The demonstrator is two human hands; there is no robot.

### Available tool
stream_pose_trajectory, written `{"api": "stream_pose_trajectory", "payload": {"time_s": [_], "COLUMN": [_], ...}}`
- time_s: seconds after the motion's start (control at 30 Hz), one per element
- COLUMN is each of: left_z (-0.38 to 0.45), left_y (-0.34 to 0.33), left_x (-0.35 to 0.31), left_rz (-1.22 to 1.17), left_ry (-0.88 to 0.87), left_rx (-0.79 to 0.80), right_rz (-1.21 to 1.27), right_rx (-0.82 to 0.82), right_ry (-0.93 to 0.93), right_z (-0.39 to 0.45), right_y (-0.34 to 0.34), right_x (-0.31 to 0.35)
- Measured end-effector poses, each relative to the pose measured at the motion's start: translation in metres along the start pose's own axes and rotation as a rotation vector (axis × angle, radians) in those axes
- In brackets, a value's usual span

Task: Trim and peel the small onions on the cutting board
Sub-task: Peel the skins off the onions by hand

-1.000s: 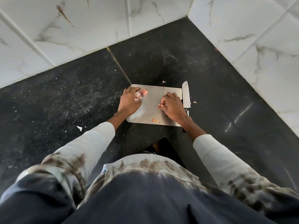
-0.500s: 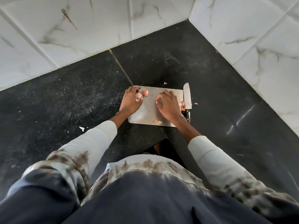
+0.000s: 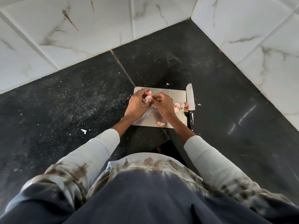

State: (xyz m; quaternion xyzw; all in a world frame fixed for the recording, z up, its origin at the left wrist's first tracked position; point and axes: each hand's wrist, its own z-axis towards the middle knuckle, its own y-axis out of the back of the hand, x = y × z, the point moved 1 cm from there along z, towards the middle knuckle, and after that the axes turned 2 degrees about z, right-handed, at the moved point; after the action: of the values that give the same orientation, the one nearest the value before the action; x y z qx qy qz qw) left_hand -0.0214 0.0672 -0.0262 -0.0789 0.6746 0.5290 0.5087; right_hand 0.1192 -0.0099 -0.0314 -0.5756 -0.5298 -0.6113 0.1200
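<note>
Cutting board [image 3: 175, 94] is laid flat on the dark counter [image 3: 80, 97]. Knife [image 3: 190, 97] is laid along its right edge, tip pointing away. Left hand [image 3: 136, 105] is curled round a small onion [image 3: 148, 98] above the board's far-left corner; its skin is pinched by right hand [image 3: 162, 105]. Onion's axis can't be told.

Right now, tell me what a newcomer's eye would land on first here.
First, the two hands meeting over the far left part of the cutting board: the left hand holds a small onion while the right hand picks at it. Next, the knife lying along the board's right edge, with onion pieces beside it. All this sits on a dark speckled counter in a white-tiled corner.
</note>
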Motion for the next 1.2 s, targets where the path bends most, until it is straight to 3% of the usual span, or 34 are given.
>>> {"api": "stream_pose_trajectory", "payload": {"time_s": [0.57, 1.2], "left_z": [-0.009, -0.007], "left_y": [-0.011, -0.018], "left_x": [-0.007, -0.012], "left_rz": [-0.122, -0.283], "left_ry": [0.108, 0.172], "left_rx": [-0.018, 0.157], "right_rz": [0.051, 0.031], "right_rx": [-0.028, -0.076], "right_ry": [0.077, -0.003], "right_z": [-0.025, -0.028], "right_y": [0.019, 0.043], "right_x": [-0.006, -0.023]}}
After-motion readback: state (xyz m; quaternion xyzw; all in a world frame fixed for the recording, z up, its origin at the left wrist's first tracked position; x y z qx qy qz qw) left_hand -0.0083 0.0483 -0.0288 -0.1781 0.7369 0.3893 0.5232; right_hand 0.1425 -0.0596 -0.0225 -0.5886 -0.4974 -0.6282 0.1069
